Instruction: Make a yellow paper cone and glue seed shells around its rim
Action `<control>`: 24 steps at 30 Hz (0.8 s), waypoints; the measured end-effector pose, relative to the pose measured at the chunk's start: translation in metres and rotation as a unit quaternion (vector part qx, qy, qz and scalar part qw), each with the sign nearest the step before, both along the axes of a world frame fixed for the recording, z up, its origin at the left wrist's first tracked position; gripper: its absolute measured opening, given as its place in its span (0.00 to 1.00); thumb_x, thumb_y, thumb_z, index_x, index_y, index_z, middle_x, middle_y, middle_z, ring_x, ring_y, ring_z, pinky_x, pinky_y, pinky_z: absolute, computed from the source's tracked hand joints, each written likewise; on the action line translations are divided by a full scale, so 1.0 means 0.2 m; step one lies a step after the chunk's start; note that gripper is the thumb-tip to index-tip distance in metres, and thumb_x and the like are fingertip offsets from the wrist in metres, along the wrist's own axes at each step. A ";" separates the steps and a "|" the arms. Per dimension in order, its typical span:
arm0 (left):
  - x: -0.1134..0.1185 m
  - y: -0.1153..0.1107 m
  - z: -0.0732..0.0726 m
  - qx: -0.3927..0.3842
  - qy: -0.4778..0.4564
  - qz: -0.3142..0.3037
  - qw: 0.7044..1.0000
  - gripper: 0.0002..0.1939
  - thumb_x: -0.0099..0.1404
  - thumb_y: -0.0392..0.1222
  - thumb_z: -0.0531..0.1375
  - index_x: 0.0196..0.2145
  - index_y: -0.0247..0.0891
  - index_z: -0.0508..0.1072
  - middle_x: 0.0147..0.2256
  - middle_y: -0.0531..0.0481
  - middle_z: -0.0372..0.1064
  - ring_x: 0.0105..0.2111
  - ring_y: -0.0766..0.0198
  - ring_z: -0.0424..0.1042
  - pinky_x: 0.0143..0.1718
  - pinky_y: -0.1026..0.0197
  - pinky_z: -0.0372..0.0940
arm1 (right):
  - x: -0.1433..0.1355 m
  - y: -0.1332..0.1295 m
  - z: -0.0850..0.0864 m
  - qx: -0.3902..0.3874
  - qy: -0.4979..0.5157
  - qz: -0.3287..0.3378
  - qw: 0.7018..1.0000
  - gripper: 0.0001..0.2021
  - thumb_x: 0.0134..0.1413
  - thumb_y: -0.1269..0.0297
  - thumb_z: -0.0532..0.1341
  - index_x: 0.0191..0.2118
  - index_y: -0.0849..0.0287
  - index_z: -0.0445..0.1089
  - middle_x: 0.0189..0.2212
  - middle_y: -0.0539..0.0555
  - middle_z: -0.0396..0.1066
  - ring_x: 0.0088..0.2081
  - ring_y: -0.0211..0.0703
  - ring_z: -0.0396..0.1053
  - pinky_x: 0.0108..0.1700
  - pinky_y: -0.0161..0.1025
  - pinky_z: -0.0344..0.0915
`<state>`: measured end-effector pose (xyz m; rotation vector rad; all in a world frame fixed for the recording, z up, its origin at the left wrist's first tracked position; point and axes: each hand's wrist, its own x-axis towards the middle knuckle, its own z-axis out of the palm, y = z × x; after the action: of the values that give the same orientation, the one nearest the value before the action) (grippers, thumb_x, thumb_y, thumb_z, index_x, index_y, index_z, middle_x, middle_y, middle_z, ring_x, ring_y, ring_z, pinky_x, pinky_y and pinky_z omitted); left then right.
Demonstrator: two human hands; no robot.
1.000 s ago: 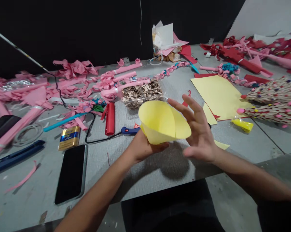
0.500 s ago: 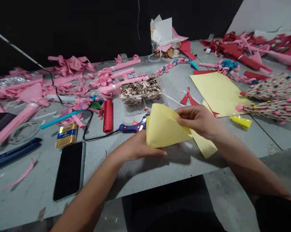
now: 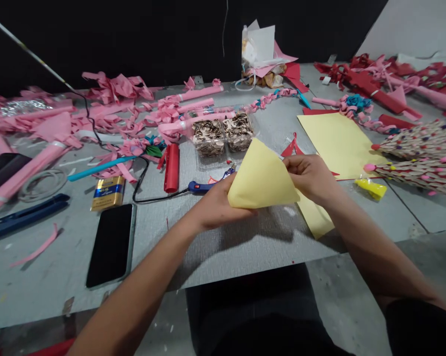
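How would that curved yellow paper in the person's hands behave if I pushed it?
The yellow paper would probably flex easily, since it looks thin. It seems stiff enough to hold a curve, standing up smoothly between left hand and right hand. Pressing hard might crease it.

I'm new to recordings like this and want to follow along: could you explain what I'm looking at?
There is no machine here, just a person's two bare hands. Every picture comes from one camera worn on the person's head, looking forward and down.

The left hand supports a curled sheet of plain yellow paper, and the fingers of the right hand are at its right edge.

On the grey tabletop lie a black-screened phone, a gold-and-blue packet, a red cylindrical roll, a blue corded tool, partly hidden, and a clear plastic container of small brownish pieces. Pink paper scraps spread along the back.
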<state>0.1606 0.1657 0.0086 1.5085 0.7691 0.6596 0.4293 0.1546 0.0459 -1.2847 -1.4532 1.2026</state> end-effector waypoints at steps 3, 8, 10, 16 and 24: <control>-0.01 0.00 0.00 -0.024 -0.003 -0.035 0.999 0.46 0.55 0.43 0.81 0.68 0.39 0.71 0.60 0.39 0.82 0.59 0.41 0.82 0.59 0.43 0.78 | 0.00 -0.01 0.00 -0.050 0.027 0.032 0.998 0.16 0.46 0.52 0.84 0.36 0.55 0.86 0.31 0.54 0.86 0.29 0.48 0.81 0.30 0.42 0.75; -0.02 0.00 0.02 0.021 0.011 -0.053 0.998 0.51 0.54 0.50 0.84 0.70 0.41 0.71 0.66 0.38 0.78 0.65 0.40 0.77 0.67 0.40 0.73 | -0.01 -0.01 0.02 -0.068 0.021 0.059 0.996 0.14 0.46 0.54 0.83 0.37 0.55 0.88 0.33 0.56 0.87 0.33 0.54 0.85 0.32 0.44 0.81; -0.01 0.00 0.03 0.039 0.013 -0.047 0.998 0.52 0.54 0.53 0.84 0.71 0.43 0.70 0.68 0.39 0.76 0.65 0.41 0.77 0.67 0.42 0.73 | -0.02 0.00 0.04 -0.048 0.023 0.072 0.996 0.15 0.45 0.54 0.84 0.37 0.53 0.88 0.32 0.55 0.87 0.34 0.56 0.86 0.34 0.46 0.83; -0.01 -0.01 0.04 -0.111 -0.011 -0.050 0.992 0.45 0.62 0.65 0.78 0.66 0.39 0.70 0.39 0.49 0.81 0.22 0.64 0.76 0.23 0.62 0.69 | -0.03 -0.01 0.05 -0.037 0.095 0.097 0.990 0.24 0.40 0.54 0.87 0.46 0.51 0.88 0.34 0.54 0.88 0.38 0.58 0.88 0.38 0.49 0.87; 0.01 -0.01 0.02 -0.192 -0.067 -0.043 0.978 0.43 0.57 0.79 0.75 0.51 0.39 0.73 0.29 0.53 0.74 0.17 0.69 0.67 0.17 0.68 0.54 | -0.02 -0.01 -0.02 -0.045 0.175 0.062 0.982 0.39 0.42 0.63 0.86 0.63 0.55 0.80 0.41 0.55 0.89 0.41 0.56 0.89 0.42 0.47 0.87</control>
<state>0.1625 0.1630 0.0119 1.1259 0.6794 0.5065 0.4246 0.1516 0.0418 -0.9891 -1.2443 1.5070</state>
